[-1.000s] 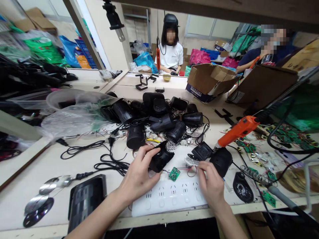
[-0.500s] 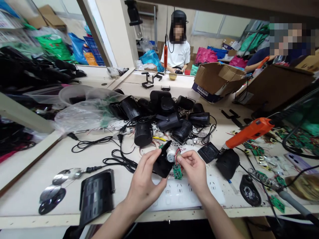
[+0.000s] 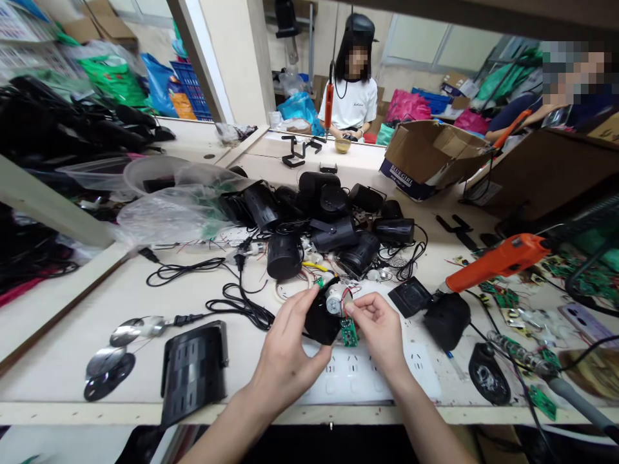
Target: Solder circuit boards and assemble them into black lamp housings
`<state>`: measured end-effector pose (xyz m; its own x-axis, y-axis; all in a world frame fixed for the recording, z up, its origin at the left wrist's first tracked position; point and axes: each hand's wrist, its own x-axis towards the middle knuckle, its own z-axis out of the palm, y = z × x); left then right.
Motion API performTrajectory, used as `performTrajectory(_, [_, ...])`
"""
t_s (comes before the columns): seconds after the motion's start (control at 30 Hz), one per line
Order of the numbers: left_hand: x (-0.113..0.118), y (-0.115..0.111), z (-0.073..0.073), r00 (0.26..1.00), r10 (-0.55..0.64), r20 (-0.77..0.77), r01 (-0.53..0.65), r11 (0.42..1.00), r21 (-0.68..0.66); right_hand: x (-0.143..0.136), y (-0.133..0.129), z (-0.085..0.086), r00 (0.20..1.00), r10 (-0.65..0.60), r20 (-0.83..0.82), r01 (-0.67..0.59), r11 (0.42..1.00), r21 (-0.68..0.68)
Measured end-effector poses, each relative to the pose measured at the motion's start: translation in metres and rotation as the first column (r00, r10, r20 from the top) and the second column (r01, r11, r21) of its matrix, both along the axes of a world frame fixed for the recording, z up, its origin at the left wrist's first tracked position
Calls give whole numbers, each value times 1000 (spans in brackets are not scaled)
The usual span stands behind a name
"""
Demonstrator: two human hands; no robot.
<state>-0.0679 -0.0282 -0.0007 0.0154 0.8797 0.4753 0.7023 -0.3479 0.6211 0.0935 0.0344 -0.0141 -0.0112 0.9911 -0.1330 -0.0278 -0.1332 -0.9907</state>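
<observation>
My left hand [image 3: 286, 353] is curled round a black plastic housing [image 3: 320, 323], fingers along its far side and thumb underneath. A small silver motor [image 3: 334, 303] sits at the housing's right side. The thumb and forefinger of my right hand [image 3: 381, 327] pinch the motor's right end, where red wires [image 3: 345, 298] loop past the fingertips. From the wires hangs a green circuit board [image 3: 349, 332], just below the motor. Part of the housing is covered by my left fingers. Beneath both hands lies a white power strip [image 3: 358, 374].
Behind my hands is a pile of black cylindrical housings [image 3: 333, 201] with cables. An orange electric screwdriver [image 3: 498, 263] hangs at the right, above a black part [image 3: 447, 321]. A slotted black housing [image 3: 194, 372] stands front left near metal discs [image 3: 104, 362]. A person [image 3: 355, 96] sits opposite.
The view has shifted slightly, so most things appear farther right. The black housing has turned a little in my left hand. Both hands keep their hold.
</observation>
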Motion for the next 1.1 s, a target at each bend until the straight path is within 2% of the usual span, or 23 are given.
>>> performTrajectory(1.1, [3,1,-8,1000,14,0,-14,998,-61,1,-4,-9,1000,10,25,-10,1000,-21])
